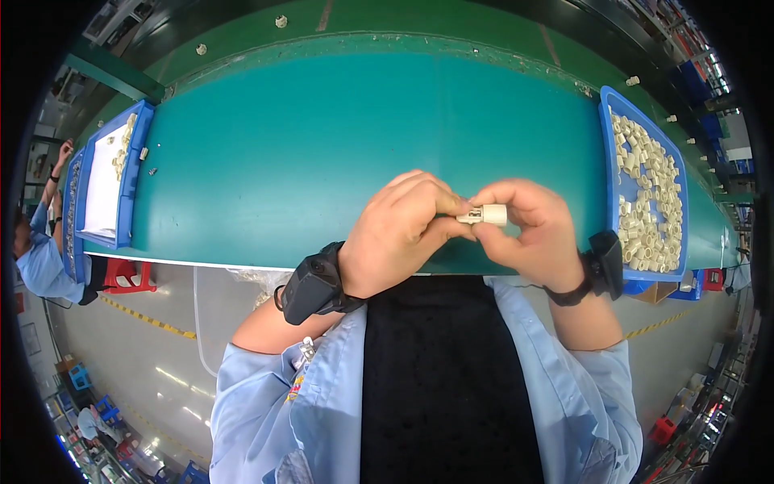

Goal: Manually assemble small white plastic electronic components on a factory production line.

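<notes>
Above the near edge of the green work surface (306, 153), my two hands meet around a small cream plastic cylindrical part (494, 214). Its wide, smooth end points right, and its narrower left end has openings with something dark or metallic inside. My left hand (407, 226) pinches the narrow end between thumb and fingertips. The thumb and fingers of my right hand (528, 226) close on the wide end. I cannot tell whether the part is one piece or two fitted together. Fingertips hide some of it.
At right, a blue tray (610, 121) holds many cream cylindrical pieces. Another blue tray (139, 173) at left holds a white sheet and several cream pieces; a small metallic bit (152, 171) lies beside it. Beyond runs a green strip (419, 24) with scattered pieces. A co-worker (48, 250) is far left.
</notes>
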Action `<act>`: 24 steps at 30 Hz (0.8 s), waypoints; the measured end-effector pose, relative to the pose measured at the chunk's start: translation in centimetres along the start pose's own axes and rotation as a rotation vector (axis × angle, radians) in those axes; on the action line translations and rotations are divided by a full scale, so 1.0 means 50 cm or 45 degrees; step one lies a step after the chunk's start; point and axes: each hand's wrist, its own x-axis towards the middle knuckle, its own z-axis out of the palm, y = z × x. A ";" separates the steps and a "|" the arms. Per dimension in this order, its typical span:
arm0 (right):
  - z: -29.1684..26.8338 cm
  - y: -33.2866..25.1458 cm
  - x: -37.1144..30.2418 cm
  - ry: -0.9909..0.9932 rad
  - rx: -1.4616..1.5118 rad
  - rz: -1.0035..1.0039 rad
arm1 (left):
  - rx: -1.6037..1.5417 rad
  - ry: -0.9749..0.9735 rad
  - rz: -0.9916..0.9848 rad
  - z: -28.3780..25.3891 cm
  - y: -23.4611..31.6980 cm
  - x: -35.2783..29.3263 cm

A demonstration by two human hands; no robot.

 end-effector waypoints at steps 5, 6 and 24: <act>-0.061 -0.056 0.100 0.083 -0.656 -0.314 | 0.136 0.011 -0.124 -0.047 -0.003 0.056; -0.085 -0.058 0.138 0.159 -0.685 -0.305 | 0.165 0.015 -0.113 -0.063 -0.015 0.067; -0.454 0.222 0.483 0.163 -1.721 0.525 | 1.069 0.364 -0.710 -0.302 -0.496 0.278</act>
